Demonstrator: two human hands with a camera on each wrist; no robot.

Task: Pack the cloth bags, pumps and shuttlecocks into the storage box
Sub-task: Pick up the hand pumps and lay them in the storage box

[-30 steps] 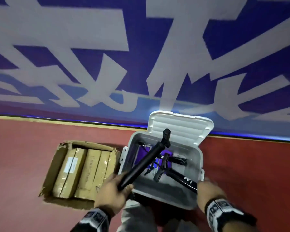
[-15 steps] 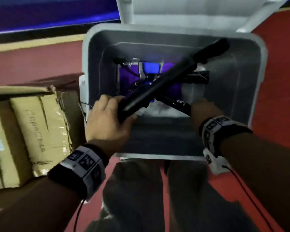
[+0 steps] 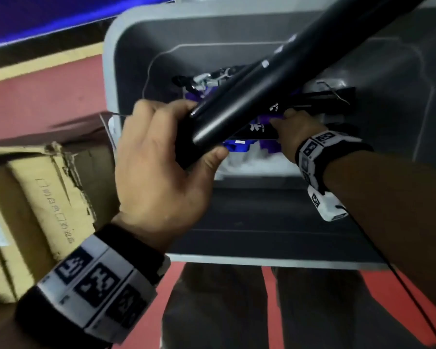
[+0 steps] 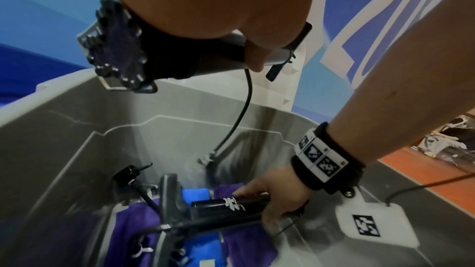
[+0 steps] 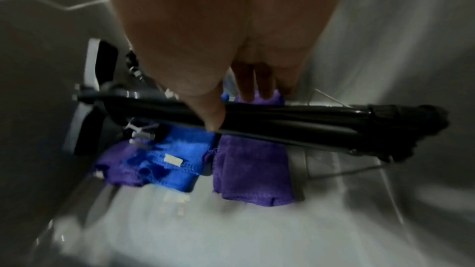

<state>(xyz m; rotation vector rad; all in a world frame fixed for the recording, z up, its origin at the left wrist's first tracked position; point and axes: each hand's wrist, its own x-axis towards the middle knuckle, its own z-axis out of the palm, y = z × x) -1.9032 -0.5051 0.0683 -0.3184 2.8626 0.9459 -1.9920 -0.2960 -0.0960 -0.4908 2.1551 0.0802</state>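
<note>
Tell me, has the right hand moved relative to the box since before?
Yes. The right hand was at the near rim of the box; now it is beyond that rim, deep inside, holding a pump over the cloth bags.

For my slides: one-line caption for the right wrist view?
Right hand grips a black pump lying across blue and purple cloth bags inside the grey box.
</note>
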